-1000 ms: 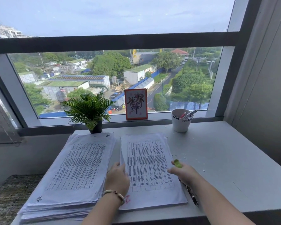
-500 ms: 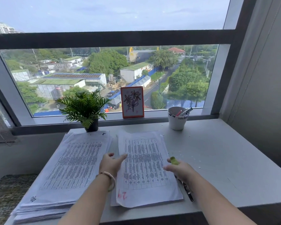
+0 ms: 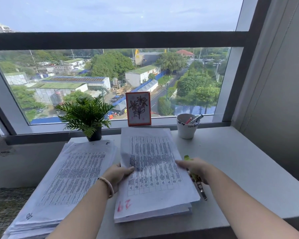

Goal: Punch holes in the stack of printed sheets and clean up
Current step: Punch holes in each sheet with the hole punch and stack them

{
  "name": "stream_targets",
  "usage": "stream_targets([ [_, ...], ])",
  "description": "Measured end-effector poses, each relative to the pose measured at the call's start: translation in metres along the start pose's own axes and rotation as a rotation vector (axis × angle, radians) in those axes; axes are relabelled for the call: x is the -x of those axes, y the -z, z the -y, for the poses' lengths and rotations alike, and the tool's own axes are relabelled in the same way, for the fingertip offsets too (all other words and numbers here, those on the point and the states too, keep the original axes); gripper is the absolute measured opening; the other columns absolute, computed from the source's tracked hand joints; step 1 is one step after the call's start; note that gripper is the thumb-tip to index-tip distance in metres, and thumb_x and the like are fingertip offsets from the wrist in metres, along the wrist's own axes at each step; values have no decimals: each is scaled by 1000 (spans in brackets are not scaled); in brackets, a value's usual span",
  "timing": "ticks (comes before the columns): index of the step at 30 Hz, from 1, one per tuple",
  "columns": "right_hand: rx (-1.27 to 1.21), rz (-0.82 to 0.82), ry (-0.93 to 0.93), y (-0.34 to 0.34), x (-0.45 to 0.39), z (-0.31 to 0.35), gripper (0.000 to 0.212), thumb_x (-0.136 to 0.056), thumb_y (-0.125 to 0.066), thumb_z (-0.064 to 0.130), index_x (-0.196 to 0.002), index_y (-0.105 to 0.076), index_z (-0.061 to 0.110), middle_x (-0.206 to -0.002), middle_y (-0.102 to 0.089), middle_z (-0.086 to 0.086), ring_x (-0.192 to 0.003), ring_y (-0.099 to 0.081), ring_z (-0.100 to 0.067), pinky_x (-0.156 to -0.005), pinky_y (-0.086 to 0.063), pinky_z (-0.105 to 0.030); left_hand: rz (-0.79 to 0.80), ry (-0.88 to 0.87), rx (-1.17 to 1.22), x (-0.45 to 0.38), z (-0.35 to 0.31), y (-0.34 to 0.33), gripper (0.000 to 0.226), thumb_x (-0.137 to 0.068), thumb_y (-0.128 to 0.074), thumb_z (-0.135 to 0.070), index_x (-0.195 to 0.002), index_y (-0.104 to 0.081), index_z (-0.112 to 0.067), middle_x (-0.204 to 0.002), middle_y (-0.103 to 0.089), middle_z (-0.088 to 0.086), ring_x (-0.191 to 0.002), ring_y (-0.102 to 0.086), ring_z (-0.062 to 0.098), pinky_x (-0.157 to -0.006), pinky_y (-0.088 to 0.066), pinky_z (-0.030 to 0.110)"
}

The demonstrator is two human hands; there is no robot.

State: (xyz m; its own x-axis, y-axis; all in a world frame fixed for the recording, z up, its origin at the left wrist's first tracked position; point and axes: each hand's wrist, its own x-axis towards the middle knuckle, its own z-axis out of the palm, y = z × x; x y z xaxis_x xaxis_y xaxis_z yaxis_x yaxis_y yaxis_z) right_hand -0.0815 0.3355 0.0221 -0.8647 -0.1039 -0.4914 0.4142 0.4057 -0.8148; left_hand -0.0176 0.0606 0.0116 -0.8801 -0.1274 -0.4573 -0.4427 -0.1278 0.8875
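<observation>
Now lifted at 12 o'clock: sheets (image 3: 152, 168), pinched by left hand (image 3: 116, 175) and right hand (image 3: 193, 167), which also holds punch (image 3: 199, 184). Punching seemingly unfinished; cleanup pending.

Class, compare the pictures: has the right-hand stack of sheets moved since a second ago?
Yes. The right-hand stack has lifted, its far edge now reaching the framed flower picture.

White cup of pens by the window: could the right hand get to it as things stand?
Probably yes. The cup stands ahead of the right hand with only bare table between them. But that hand is gripping the paper stack and a green-handled tool, so it would need freeing first.
</observation>
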Motion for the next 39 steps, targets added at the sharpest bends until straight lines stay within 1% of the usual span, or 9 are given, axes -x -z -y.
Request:
stream_targets([
  [3, 32, 42, 8, 5, 0, 16, 58, -64, -80, 32, -110, -62, 3, -101, -72, -20, -91, -70, -35, -89, -54, -51, 67, -15, 71, -2, -8, -1, 33, -87, -59, 6, -119, -54, 11, -84, -72, 16, -64, -71, 22, -54, -58, 30],
  [6, 20, 121, 15, 15, 14, 26, 44, -78, -74, 17, -115, -60, -2, -101, -72, -22, -82, -70, -32, -81, -58, -46, 97, 46, 118, -11, -20, -5, 38, -87, -65, -9, -122, -54, 0, -114, -67, 18, -97, -68, 32, -65, -58, 38],
  [9, 5, 221, 13, 32, 25, 14, 46, -78, -75, 14, -117, -59, -5, -105, -71, -23, -94, -69, -37, -83, -57, -45, 48, 57, 118, -26, -32, -17, 24, -93, -58, -20, -107, -63, -1, -105, -69, 20, -85, -69, 30, -65, -59, 38],
  [12, 39, 209, 20, 48, 29, -6, 54, -69, -80, 21, -114, -61, -3, -104, -71, -21, -99, -68, -38, -90, -54, -49, -99, -13, 22, -57, -34, -34, 54, -81, -72, -27, -121, -57, 5, -117, -64, 23, -96, -66, 34, -87, -54, 49],
  [17, 68, 14, 54, 77, 36, -25, 22, -82, -72, 16, -100, -65, 5, -97, -72, -14, -89, -70, -29, -90, -52, -45, -169, -124, 20, -89, -39, -81, 98, -65, -81, -39, -142, -35, 0, -136, -51, 16, -117, -56, 34, -103, -43, 40],
  [23, -54, -267, 271, 115, 31, -3, 22, -84, -72, 17, -99, -66, 2, -92, -71, -14, -83, -68, -30, -89, -54, -46, -127, -418, -24, -49, -133, -149, 34, -88, -66, -23, -115, -61, -5, -101, -68, 11, -95, -66, 29, -90, -54, 45],
  [26, 64, -483, 500, 123, 36, 20, 26, -83, -70, 38, -87, -66, 13, -96, -66, -11, -86, -65, -29, -77, -55, -41, -202, -779, -49, -13, -180, -172, 16, -91, -62, -27, -93, -64, -11, -78, -63, 2, -69, -61, 17, -65, -53, 26],
  [30, 263, -731, 762, 116, 49, 22, 35, -85, -63, 46, -74, -64, 13, -97, -44, -3, -79, -51, -24, -65, -40, -30, -391, -1224, -139, 16, -174, -179, 26, -95, -54, -30, -81, -56, -9, -61, -47, 2, -52, -39, 9, -49, -33, 24],
  [39, 374, -787, 665, 100, 34, -20, 29, -89, -60, 40, -97, -70, 14, -103, -45, -3, -95, -49, -23, -76, -43, -31, -273, -1300, -198, 8, -118, -182, 13, -97, -51, -17, -84, -51, -17, -63, -42, -17, -56, -44, -4, -56, -32, 12],
])
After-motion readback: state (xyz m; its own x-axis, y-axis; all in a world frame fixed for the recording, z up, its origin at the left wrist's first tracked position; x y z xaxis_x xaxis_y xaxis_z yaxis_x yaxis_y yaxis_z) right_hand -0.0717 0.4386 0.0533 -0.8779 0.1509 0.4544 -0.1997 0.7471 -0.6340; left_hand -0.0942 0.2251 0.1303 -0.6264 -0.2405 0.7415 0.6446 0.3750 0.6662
